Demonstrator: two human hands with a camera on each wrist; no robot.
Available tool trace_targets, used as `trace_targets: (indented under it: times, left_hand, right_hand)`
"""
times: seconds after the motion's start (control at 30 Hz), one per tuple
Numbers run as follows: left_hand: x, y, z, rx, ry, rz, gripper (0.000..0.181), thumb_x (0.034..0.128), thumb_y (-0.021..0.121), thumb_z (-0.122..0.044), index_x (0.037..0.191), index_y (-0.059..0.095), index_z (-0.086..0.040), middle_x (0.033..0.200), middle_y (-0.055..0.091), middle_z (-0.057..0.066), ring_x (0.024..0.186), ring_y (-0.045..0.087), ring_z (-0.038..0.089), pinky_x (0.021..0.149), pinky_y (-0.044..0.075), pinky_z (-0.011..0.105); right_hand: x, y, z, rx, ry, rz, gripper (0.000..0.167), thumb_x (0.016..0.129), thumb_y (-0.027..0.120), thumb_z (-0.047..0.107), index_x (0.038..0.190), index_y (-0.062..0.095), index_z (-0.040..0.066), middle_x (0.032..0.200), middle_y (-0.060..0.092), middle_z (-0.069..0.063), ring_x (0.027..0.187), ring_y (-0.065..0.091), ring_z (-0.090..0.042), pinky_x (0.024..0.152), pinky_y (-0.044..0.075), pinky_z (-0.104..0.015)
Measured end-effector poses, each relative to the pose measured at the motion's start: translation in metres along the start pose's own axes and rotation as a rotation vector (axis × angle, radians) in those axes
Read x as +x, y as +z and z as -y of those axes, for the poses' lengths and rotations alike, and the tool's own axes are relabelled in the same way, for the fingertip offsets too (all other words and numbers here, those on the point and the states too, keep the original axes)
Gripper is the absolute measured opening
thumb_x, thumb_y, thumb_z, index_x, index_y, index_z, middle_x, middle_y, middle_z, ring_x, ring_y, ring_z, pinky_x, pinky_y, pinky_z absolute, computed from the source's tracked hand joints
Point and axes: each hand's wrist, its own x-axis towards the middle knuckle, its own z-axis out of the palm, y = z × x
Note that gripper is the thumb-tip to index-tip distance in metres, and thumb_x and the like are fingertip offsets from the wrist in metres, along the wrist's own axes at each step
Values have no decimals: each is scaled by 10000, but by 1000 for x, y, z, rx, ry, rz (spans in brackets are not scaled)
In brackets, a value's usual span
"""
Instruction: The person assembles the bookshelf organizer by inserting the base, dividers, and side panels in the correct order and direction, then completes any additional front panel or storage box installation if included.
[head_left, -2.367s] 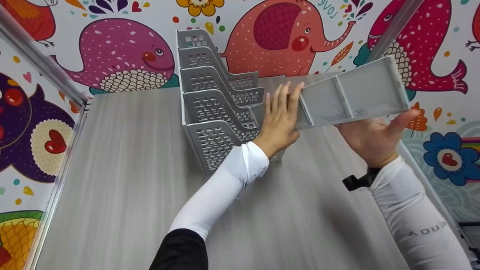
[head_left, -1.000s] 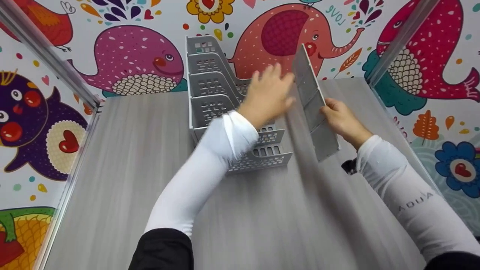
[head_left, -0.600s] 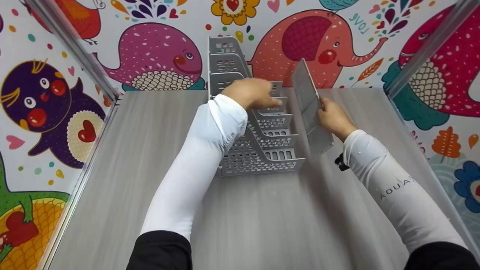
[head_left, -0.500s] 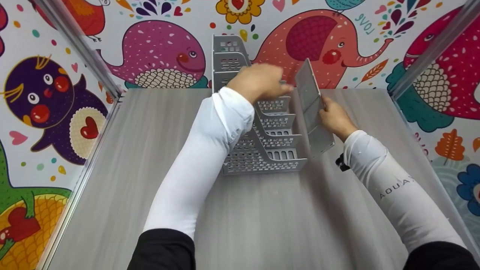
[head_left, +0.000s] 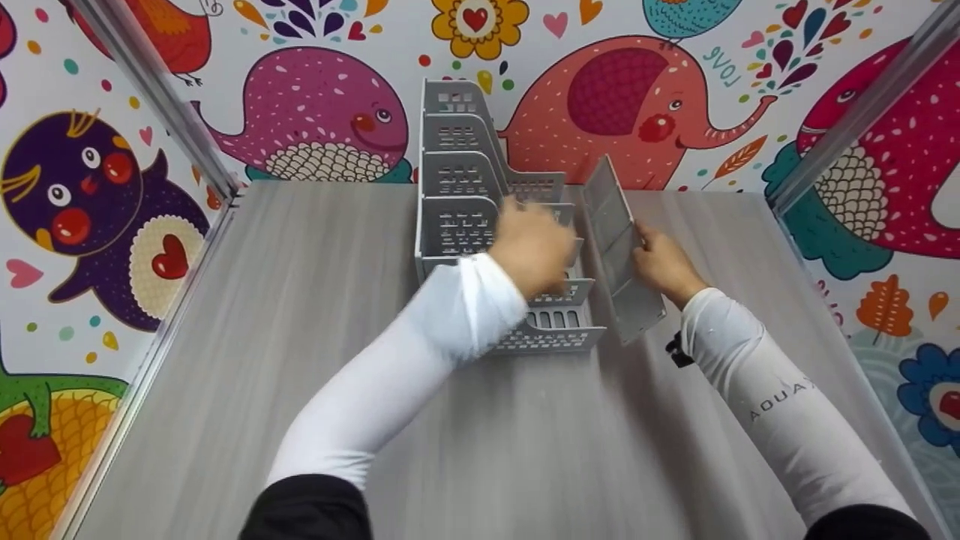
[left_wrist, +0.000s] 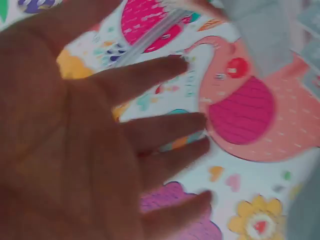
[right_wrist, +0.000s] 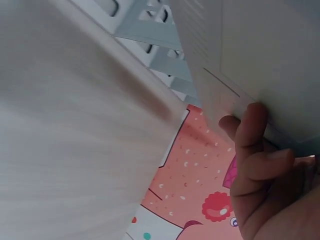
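A grey plastic file rack (head_left: pixel 457 180) with perforated upright dividers and several slots stands on the table in the head view. My left hand (head_left: pixel 534 247), blurred, is over its slots and hides part of them. In the left wrist view the fingers (left_wrist: pixel 165 127) of that hand are spread and straight, with nothing held. My right hand (head_left: pixel 667 262) pinches the edge of a long grey plastic panel (head_left: pixel 619 247) with thin ribs. The panel stands tilted on its side just right of the rack. The right wrist view shows the panel (right_wrist: pixel 270 60) close, with fingertips against it.
The rack and panel are on a grey wood-grain table (head_left: pixel 480 465). A wall printed with cartoon animals (head_left: pixel 615 105) rises behind, with metal frame posts (head_left: pixel 161 97) at the corners. A black wrist strap piece (head_left: pixel 679 351) hangs below the right wrist.
The panel, earlier spread out flat across both hands, is now turned on its side in the right hand alone. My left hand left it, moved over the rack, and has since come nearer.
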Motion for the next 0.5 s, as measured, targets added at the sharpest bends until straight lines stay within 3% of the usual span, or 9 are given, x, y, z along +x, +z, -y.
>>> trace_targets:
  times: [0.1, 0.13, 0.23, 0.33, 0.4, 0.5]
  left_hand:
    - [-10, 22, 23, 22, -15, 39, 686, 683, 812, -400, 1291, 584, -176, 1474, 452, 69, 1409, 334, 274, 1089, 345, 496]
    - [-12, 29, 29, 12, -1, 19, 654, 667, 828, -366, 1249, 617, -155, 1452, 480, 75, 1411, 335, 274, 1066, 375, 494]
    - [-20, 49, 42, -61, 57, -107, 401, 736, 775, -193, 1116, 689, -97, 1306, 606, 127, 1280, 509, 307, 950, 482, 496]
    - [-30, 61, 50, -108, 68, -218, 166, 785, 670, -22, 934, 727, -66, 982, 728, 125, 948, 674, 326, 795, 547, 492]
    - [-38, 63, 53, -122, 45, -217, 168, 798, 629, 30, 906, 731, -49, 930, 731, 134, 863, 687, 326, 739, 559, 495]
    - [-49, 59, 51, -107, 22, -132, 154, 813, 663, -30, 950, 732, -39, 984, 728, 141, 914, 686, 336, 770, 555, 509]
  right_hand:
    - [-2, 2, -4, -6, -21, 9, 576, 940, 317, 38, 1482, 150, -63, 1525, 241, -269, 1418, 259, -399, 1153, 237, -527]
    - [-2, 2, -5, -2, -24, 8, 576, 940, 317, 36, 1483, 151, -61, 1530, 236, -261, 1422, 253, -394, 1155, 234, -525]
    - [-2, 2, -6, 3, -20, 4, 574, 941, 313, 35, 1483, 149, -63, 1540, 222, -251, 1428, 241, -390, 1157, 230, -527]
    - [-2, 3, -5, -13, -17, -9, 574, 935, 312, 41, 1482, 168, -60, 1533, 240, -254, 1420, 258, -397, 1154, 242, -525]
    - [-3, 4, -4, -33, -19, -16, 575, 930, 318, 47, 1479, 186, -61, 1525, 257, -260, 1414, 269, -404, 1153, 248, -523]
    - [-6, 3, -4, -49, -29, -31, 571, 923, 326, 44, 1473, 214, -63, 1511, 284, -269, 1408, 282, -405, 1150, 255, -522]
